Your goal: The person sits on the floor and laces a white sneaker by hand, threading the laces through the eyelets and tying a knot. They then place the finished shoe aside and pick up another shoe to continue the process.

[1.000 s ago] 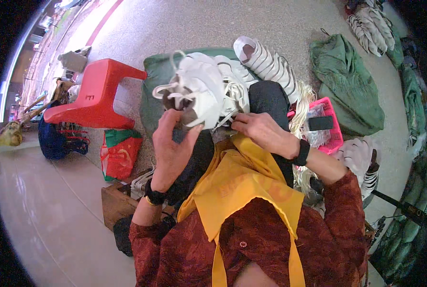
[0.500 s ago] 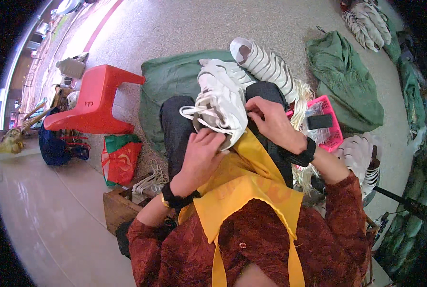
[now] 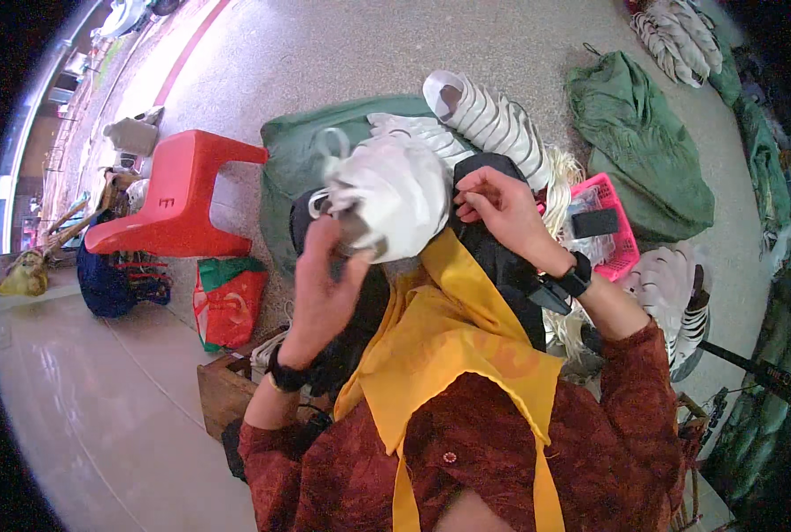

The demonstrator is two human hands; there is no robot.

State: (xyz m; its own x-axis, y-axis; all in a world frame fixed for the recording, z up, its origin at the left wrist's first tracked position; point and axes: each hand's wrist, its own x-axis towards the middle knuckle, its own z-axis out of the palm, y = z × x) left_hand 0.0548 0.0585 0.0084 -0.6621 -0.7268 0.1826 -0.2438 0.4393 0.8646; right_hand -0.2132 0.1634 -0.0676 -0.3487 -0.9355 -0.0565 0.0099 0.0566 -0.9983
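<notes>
A white shoe upper (image 3: 395, 199) with white laces lies tilted over my lap, smeared by motion. My left hand (image 3: 320, 284) has its fingers and thumb around the near left edge of the upper, and a lace loop stands up at its far left. Just right of the upper, above my right knee, my right hand (image 3: 506, 217) is closed with thumb and fingertips together. Whatever is pinched there is too small to make out. Beyond my knees, more white uppers (image 3: 484, 111) lie nested in a row, beside a bundle of cream laces (image 3: 557, 177).
A red plastic chair (image 3: 169, 199) and a red-green bag (image 3: 229, 301) stand left, near a wooden box (image 3: 223, 395). On the right are a pink basket (image 3: 622, 235) with a black block (image 3: 594, 222), a green sack (image 3: 639, 146) and more uppers (image 3: 661, 279). Green cloth (image 3: 293, 142) lies beyond my knees.
The shoe upper has turned and tipped, its laced side swinging left. My left hand has shifted left and now grips its edge. My right hand has barely moved.
</notes>
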